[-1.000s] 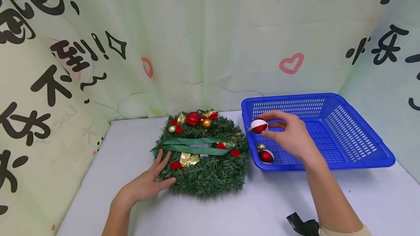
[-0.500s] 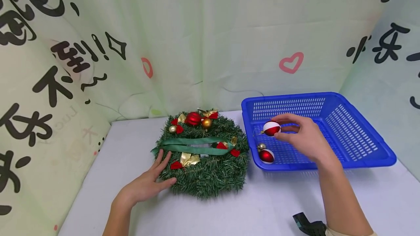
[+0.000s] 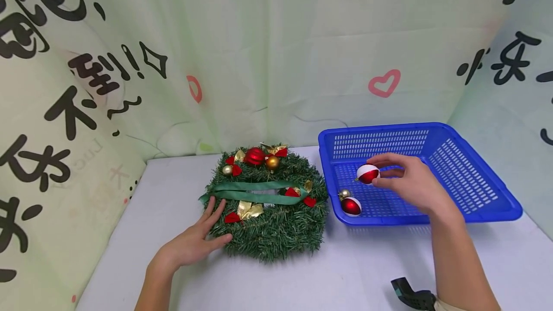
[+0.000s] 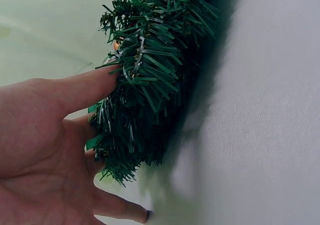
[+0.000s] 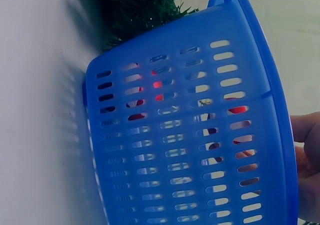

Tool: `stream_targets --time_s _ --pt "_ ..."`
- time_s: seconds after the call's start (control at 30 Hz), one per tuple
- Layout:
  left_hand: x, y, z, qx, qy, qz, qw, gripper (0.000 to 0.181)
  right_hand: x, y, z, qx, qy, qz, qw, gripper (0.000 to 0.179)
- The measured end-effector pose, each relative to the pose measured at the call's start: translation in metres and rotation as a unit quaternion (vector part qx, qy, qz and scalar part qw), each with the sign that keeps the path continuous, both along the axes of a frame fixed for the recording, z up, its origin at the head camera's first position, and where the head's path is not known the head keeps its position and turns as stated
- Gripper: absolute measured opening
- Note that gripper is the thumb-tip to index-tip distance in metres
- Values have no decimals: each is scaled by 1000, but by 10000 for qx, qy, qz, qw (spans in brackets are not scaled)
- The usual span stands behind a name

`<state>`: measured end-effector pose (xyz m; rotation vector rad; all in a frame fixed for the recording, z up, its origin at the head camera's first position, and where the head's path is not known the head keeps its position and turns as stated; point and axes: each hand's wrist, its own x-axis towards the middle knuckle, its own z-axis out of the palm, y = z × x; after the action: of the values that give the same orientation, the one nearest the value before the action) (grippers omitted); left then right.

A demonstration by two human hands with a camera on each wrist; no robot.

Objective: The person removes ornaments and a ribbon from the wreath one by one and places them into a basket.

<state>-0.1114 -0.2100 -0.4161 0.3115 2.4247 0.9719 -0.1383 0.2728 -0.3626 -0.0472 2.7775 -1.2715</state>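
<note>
Over the left part of the blue basket (image 3: 479,217), my right hand (image 3: 412,181) pinches a red and white Christmas ball (image 3: 368,174) between thumb and fingers. Below it, inside the basket's left front corner, lie another red and white ball (image 3: 351,207) and a small gold ball (image 3: 344,194). My left hand (image 3: 192,244) rests on the left side of a green wreath (image 3: 276,239), its fingers spread. In the left wrist view, the thumb (image 4: 92,89) touches the wreath's needles (image 4: 150,60). The basket's slotted wall (image 5: 170,135) partly hides the right hand in the right wrist view.
A green ribbon (image 3: 259,199) crosses the wreath, which bears gold and red bows and several balls. The basket stands just right of the wreath on a white table (image 3: 345,272). A printed curtain (image 3: 302,61) hangs behind and at both sides.
My right hand has carried the ball rightward from the basket's left rim to over its inside, slightly lower. The left hand and the wreath have stayed in place.
</note>
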Motion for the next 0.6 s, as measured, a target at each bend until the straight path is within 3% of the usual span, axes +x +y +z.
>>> stream_targets --time_s 0.27,0.6 --pt "1 -1 -1 -40 -3 12 10000 91 -1 8 -5 383 -522 46 9979 50" --pt "0 0 -2 -60 2 6 10000 91 -5 13 -17 444 -1133 179 9924 52"
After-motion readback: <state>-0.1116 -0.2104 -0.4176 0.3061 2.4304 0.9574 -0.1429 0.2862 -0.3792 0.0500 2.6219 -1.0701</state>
